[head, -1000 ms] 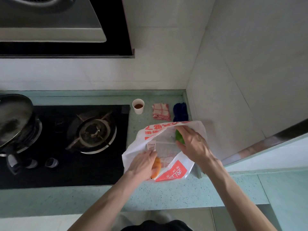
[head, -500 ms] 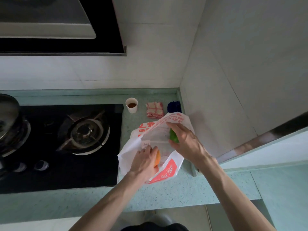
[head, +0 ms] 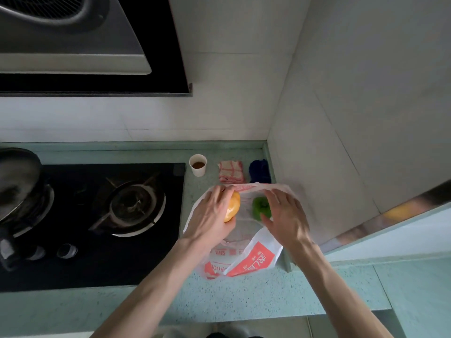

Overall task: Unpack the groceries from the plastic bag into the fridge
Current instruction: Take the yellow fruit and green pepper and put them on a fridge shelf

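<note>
Pale green speckled countertop (head: 244, 301) runs into a white-tiled corner, with a black gas hob (head: 97, 228) on the left under a range hood (head: 73, 40). Toward the right, a white plastic bag (head: 253, 259) with red print lies on the counter. The left hand (head: 214, 213) is curled round an orange fruit (head: 233, 207) above the bag's far left edge. The right hand (head: 285, 218) hovers with fingers spread, just beside a green pepper (head: 260, 208) that sits in the bag; whether it touches is unclear. Farther back stand a paper cup (head: 198, 165), a red checked cloth (head: 231, 171) and a blue cloth (head: 259, 171).
</note>
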### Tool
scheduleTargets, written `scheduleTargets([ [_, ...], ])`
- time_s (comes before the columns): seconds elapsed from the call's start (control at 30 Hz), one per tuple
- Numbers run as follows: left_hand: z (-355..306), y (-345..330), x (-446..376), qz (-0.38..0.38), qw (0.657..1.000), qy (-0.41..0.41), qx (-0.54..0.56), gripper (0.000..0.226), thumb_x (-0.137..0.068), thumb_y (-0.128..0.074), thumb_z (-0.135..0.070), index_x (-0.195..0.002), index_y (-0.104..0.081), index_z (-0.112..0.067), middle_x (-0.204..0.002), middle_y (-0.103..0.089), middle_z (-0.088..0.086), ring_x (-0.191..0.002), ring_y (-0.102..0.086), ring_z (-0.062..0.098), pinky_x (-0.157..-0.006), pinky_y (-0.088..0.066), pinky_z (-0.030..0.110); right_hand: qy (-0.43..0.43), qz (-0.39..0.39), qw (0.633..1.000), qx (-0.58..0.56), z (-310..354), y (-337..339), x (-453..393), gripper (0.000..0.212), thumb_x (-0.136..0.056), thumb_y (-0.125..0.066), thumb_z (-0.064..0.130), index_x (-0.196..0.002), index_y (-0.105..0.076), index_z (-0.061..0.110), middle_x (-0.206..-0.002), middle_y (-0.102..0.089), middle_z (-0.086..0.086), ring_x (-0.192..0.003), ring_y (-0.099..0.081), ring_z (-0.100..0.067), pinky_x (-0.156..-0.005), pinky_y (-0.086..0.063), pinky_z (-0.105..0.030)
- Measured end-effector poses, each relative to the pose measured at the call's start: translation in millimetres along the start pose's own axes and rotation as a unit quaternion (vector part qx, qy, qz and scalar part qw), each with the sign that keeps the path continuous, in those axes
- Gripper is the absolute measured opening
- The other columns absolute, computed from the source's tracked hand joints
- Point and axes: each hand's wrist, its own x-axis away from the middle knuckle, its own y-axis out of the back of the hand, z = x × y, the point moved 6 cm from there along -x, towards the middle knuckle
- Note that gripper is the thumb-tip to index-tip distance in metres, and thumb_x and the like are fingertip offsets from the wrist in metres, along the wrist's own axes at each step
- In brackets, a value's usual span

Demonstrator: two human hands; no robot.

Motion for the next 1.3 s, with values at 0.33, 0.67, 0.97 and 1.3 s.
scheduleTargets([
  [0.33,5.4,-5.9,-27.8,0.005,1.0,-0.001,0.013,0.077,-0.082,-0.077,-0.026,-0.149,-0.04,-0.023,-0.153,-0.042,0.004,-0.12,-0.061,0.03,-0.087,-0.06,0.04,-0.016,0.115,0.988,0.101,27.0,-46.3,-23.8,0.05,-0.074,-0.088,0.022,-0.119,-0.069,0.011,-0.111,-0.072,-0.011,-0.098,-0.072,-0.026,-0.079,-0.06,-0.035],
  [0.67,14.9,-11.8,-36.2,0.02,1.0,-0.014,0.017,0.078,-0.078,-0.079,-0.024,-0.147,-0.042,-0.02,-0.153,-0.045,0.007,-0.132,-0.055,0.03,-0.105,-0.053,0.041,-0.019,0.149,0.977,0.151,18.0,-72.0,-52.9,0.056,-0.089,-0.077,0.019,-0.14,-0.057,0.009,-0.141,-0.062,-0.012,-0.132,-0.057,-0.031,-0.109,-0.049,-0.037],
  [0.97,18.4,-13.7,-30.1,0.027,0.998,0.009,0.057,0.074,-0.081,-0.08,-0.026,-0.145,-0.044,-0.022,-0.141,-0.047,0.005,-0.121,-0.061,0.03,-0.087,-0.061,0.04,-0.035,0.158,0.979,0.121,10.6,-75.6,-54.9,0.058,-0.096,-0.07,0.02,-0.147,-0.045,0.007,-0.155,-0.048,-0.013,-0.148,-0.039,-0.032,-0.115,-0.041,-0.037],
  [1.3,24.2,-6.7,-8.7,0.03,0.989,0.07,0.124,0.072,-0.08,-0.068,-0.057,-0.143,-0.047,-0.031,-0.137,-0.054,-0.009,-0.107,-0.066,0.018,-0.084,-0.057,0.033,-0.011,0.173,0.985,0.001,21.9,-65.3,-38.4,0.082,-0.086,-0.075,0.049,-0.149,-0.033,0.017,-0.141,-0.05,-0.012,-0.117,-0.061,-0.03,-0.092,-0.055,-0.039],
])
